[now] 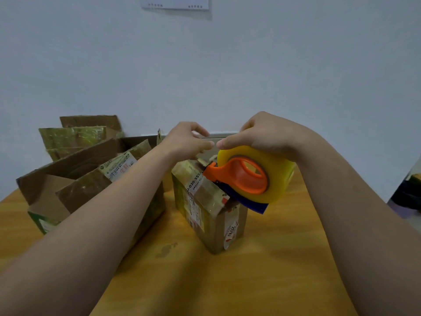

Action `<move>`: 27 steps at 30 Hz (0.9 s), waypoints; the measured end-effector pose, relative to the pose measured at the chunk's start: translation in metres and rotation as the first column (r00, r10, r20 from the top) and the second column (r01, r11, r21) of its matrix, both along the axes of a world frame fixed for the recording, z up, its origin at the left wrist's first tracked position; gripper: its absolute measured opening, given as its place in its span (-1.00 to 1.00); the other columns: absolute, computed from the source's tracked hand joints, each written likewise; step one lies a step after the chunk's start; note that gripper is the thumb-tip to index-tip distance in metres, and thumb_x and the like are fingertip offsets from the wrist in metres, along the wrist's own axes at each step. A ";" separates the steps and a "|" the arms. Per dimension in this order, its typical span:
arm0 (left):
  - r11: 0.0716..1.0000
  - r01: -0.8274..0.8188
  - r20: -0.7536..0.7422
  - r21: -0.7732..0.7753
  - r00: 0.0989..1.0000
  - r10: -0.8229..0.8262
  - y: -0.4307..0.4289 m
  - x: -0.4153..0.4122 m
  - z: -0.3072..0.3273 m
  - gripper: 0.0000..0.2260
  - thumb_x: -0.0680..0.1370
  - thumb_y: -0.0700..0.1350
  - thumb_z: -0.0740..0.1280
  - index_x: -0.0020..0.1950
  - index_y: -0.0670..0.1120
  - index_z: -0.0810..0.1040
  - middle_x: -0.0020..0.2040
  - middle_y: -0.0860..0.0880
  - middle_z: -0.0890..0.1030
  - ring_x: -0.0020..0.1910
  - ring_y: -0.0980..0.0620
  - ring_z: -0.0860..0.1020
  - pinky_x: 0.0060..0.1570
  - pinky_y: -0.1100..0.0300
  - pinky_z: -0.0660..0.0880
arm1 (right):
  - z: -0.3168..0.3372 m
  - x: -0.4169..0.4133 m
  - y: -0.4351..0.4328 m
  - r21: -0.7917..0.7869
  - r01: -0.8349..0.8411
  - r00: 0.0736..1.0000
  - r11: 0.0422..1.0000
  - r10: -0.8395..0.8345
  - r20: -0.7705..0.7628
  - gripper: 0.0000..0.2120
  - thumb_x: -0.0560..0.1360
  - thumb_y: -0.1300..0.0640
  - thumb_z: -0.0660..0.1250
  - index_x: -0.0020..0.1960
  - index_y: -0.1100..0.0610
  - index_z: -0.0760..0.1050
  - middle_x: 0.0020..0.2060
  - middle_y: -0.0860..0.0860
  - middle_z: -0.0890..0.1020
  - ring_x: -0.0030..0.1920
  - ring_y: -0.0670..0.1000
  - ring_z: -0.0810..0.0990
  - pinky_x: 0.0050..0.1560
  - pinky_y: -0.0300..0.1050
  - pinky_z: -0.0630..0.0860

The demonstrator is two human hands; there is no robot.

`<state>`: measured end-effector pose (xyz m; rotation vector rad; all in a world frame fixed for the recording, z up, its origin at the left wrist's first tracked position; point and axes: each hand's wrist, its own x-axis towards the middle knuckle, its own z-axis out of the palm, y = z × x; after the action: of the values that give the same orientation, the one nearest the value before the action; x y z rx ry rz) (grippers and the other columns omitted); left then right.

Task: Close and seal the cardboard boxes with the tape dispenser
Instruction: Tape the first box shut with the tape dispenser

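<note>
A small cardboard box with labels and old tape stands on the wooden table at the middle. Its top flaps look folded down. My right hand grips a yellowish tape roll on an orange dispenser, held just above the box's far right top edge. My left hand hovers over the box's far end with its fingers curled, the fingertips close to my right thumb. Whether the left fingers pinch the tape end is hidden.
A larger open cardboard box with raised flaps stands to the left, against my left forearm. More flattened cardboard leans behind it by the wall. A dark object sits at the right edge, off the table.
</note>
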<state>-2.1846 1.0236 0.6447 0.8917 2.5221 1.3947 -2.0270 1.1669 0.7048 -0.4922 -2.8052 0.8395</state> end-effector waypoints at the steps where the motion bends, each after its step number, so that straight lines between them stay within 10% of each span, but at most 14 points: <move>1: 1.000 -0.013 0.032 -0.012 0.999 0.013 -0.001 -0.004 -0.006 -0.80 0.60 -0.09 0.42 0.22 -0.06 0.61 0.04 -0.07 0.67 0.00 -0.04 0.69 0.01 0.00 0.69 | -0.001 -0.001 0.002 -0.004 0.001 1.000 1.000 -0.001 0.000 -0.14 0.12 -0.52 0.48 0.03 0.22 0.67 -0.17 0.18 0.66 -0.23 0.06 0.53 -0.18 0.01 0.43; 5: 0.943 0.160 -0.002 -0.291 0.986 -0.168 -0.008 -0.016 -0.041 -0.66 0.61 -0.28 0.26 0.33 -0.01 0.60 0.31 -0.11 0.59 0.24 -0.06 0.56 0.11 0.05 0.54 | -0.005 0.001 0.011 0.009 -0.001 1.000 1.000 0.001 0.012 -0.22 0.08 -0.56 0.45 -0.05 0.08 0.71 -0.11 0.07 0.72 -0.09 0.10 0.68 0.02 0.17 0.63; 10: 0.790 0.071 -0.200 -0.609 0.950 -0.239 -0.007 -0.025 -0.063 -0.34 0.44 -0.09 0.44 0.48 0.34 0.39 0.69 -0.03 0.04 0.65 -0.16 -0.11 0.54 -0.35 0.02 | -0.011 0.008 0.022 -0.021 0.000 1.000 1.000 0.000 -0.018 -0.28 0.02 -0.54 0.47 -0.08 -0.01 0.70 -0.17 -0.05 0.72 -0.09 0.08 0.68 0.05 0.22 0.65; 16: 0.849 0.226 0.028 -0.478 0.970 -0.242 -0.011 -0.027 -0.062 -0.64 0.56 -0.09 0.41 0.17 0.38 0.52 0.45 -0.08 0.33 0.44 -0.14 0.33 0.20 0.09 0.37 | -0.012 0.021 0.029 -0.068 -0.097 0.995 0.993 0.094 -0.039 -0.36 0.02 -0.40 0.56 0.00 -0.11 0.66 -0.09 -0.12 0.69 -0.04 0.03 0.65 -0.01 0.15 0.67; 19: 0.829 0.169 0.030 -0.533 0.983 -0.181 -0.016 -0.019 -0.060 -0.80 0.48 0.27 0.49 0.03 0.44 0.53 0.27 0.02 0.35 0.30 -0.12 0.42 0.23 0.06 0.45 | -0.007 0.024 0.032 -0.055 -0.162 0.987 0.985 0.160 -0.032 -0.41 0.11 -0.35 0.63 0.05 -0.14 0.66 -0.04 -0.13 0.69 0.00 0.02 0.65 0.01 0.16 0.67; 27: 0.880 0.033 -0.174 -0.474 0.976 -0.130 -0.023 0.047 -0.083 -0.35 0.32 0.56 0.28 0.31 0.29 0.54 0.13 0.00 0.34 0.05 0.01 0.49 0.02 0.08 0.56 | -0.005 0.018 0.032 -0.004 -0.270 0.963 0.963 0.270 0.020 -0.49 0.20 -0.40 0.56 0.03 -0.14 0.69 -0.08 -0.12 0.72 0.00 0.01 0.68 0.09 0.19 0.65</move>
<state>-2.1375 1.0007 0.5613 1.0590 2.7431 0.6365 -2.0092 1.1987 0.6999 -0.1169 -2.9334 0.8896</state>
